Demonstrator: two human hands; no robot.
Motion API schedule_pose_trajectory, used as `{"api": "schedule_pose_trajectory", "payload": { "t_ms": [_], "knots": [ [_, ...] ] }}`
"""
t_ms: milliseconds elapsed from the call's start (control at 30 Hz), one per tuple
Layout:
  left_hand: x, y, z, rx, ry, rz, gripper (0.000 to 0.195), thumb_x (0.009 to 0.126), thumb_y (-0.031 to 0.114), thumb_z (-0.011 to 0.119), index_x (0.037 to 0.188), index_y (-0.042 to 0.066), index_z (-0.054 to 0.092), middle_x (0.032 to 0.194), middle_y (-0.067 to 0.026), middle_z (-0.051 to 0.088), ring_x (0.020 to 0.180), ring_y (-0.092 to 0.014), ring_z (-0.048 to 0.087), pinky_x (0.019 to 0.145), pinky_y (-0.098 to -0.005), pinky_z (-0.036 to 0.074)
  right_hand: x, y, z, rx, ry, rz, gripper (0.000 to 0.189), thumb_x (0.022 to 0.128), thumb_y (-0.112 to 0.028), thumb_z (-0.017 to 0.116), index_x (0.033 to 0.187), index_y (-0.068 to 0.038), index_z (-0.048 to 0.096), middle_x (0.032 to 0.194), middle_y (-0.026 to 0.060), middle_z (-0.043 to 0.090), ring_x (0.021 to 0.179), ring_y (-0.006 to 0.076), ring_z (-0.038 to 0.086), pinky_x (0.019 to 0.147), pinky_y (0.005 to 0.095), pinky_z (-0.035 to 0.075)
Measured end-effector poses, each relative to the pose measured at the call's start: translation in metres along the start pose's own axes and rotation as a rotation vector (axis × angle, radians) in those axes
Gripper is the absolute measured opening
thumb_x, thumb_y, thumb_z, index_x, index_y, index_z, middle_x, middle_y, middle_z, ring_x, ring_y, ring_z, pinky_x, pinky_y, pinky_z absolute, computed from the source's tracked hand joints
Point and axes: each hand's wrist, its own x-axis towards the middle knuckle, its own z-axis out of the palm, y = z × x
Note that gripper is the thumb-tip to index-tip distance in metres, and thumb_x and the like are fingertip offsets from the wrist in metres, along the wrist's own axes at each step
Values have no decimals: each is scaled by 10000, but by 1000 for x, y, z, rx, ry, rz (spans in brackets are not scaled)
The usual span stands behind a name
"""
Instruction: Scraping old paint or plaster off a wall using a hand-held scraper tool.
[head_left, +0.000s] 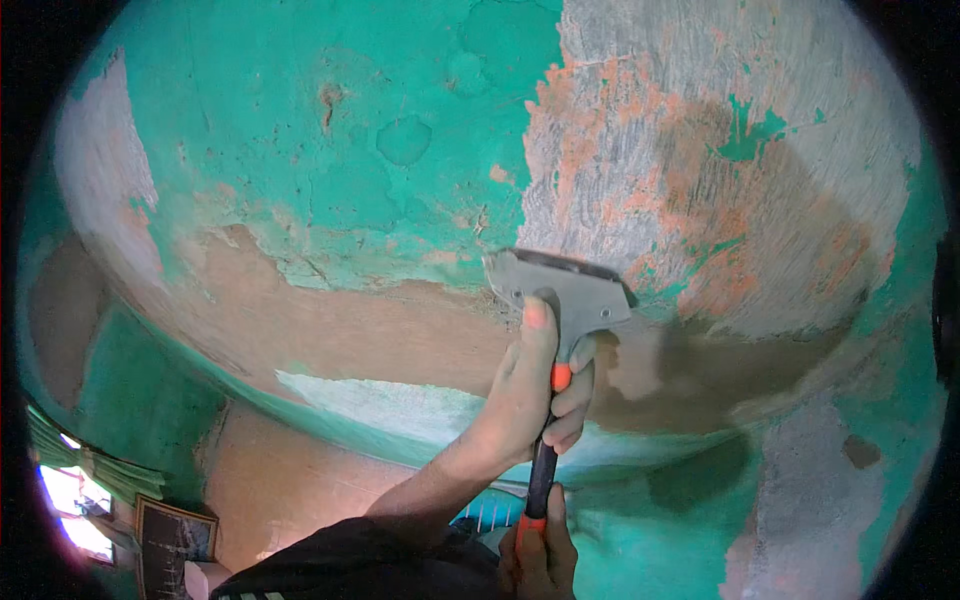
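Observation:
My left hand (536, 382) grips the handle of a long-handled paint scraper (577, 289), its thumb lying against the grey head. Lower down, my right hand (544, 547) holds the orange lower part of the same black handle (541, 480). The scraper's wide blade edge points up, over the border between green paint (300, 150) and a scraped whitish patch (600, 165). Whether the blade touches the surface cannot be told. Orange traces and small green flakes mark the scraped patch. Below the head runs a brown bare band (390, 322).
At lower left are bright window panes (75, 495) with a green curtain (112, 465), and a framed picture (176, 544) close by. A black sleeve (352, 562) crosses the bottom. Another scraped pale strip (105, 150) lies at far left. Shadows fall across the right side.

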Motion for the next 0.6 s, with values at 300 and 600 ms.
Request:
{"api": "schedule_pose_trajectory", "payload": {
  "t_ms": [300,600],
  "knots": [
    [-3,-4,-5,-214,-121,-73,665,889,785,252,847,138,395,567,51,296,357,-62,240,332,-224,244,-2,-15,0,55,15,-78,570,1059,-155,384,1567,-87,135,681,-13,442,511,61,369,457,216,338],
    [0,-16,-16,-390,-251,-35,590,930,714,276,933,140,408,601,58,333,344,-44,241,311,-205,229,1,-5,12,97,70,-77,574,1059,-188,392,1565,-77,145,670,-21,437,497,63,354,455,216,338]
  ]
}}
